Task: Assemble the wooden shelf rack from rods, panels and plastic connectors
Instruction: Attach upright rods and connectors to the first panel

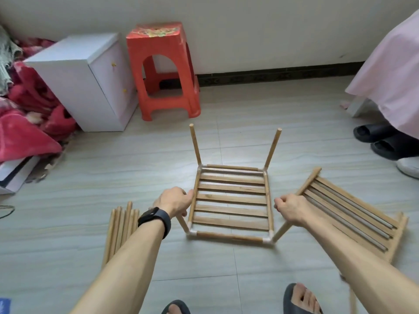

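A slatted wooden shelf panel lies on the floor with white plastic connectors at its corners and a rod standing up from each. The two far rods stand free. My left hand grips the near left rod, and my right hand grips the near right rod. A second slatted panel lies on the floor to the right. A bundle of loose rods lies to the left, partly hidden by my left forearm.
A red plastic stool and a white cabinet stand at the back left, with red fabric beside them. Black slippers and a pink cloth sit at the right. My sandalled feet are at the bottom edge.
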Available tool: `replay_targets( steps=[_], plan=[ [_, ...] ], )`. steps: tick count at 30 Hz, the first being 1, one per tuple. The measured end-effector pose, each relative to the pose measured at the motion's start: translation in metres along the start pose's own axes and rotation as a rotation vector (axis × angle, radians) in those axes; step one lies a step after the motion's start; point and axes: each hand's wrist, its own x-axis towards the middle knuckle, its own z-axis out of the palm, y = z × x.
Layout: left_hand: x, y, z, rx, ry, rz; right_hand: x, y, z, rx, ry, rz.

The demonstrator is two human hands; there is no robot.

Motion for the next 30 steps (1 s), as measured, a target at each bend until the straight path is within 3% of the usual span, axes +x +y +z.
replay_targets(
  steps=[2,4,7,9,14,24,30],
  plan=[
    [0.011,0.003,0.008,0.083,0.065,-0.014,0.001,0.001,0.005,0.024,0.086,-0.013],
    [0.022,0.003,0.011,0.117,0.09,-0.029,0.004,0.002,0.004,-0.051,0.065,-0.019],
    [0.037,0.001,0.013,0.033,-0.072,-0.022,0.006,0.002,0.002,-0.121,0.046,-0.034],
    [0.041,-0.002,0.018,0.117,-0.115,-0.021,0.005,0.001,0.008,-0.117,0.012,-0.047],
    [0.028,-0.013,0.018,0.04,0.016,-0.01,-0.006,0.014,0.016,-0.029,0.063,-0.041],
    [-0.008,-0.013,0.019,-0.037,0.013,-0.065,0.007,0.008,0.008,-0.165,0.234,0.037],
    [0.001,-0.015,0.031,-0.039,0.044,-0.049,0.021,0.002,0.01,-0.306,0.216,0.043]
  ],
)
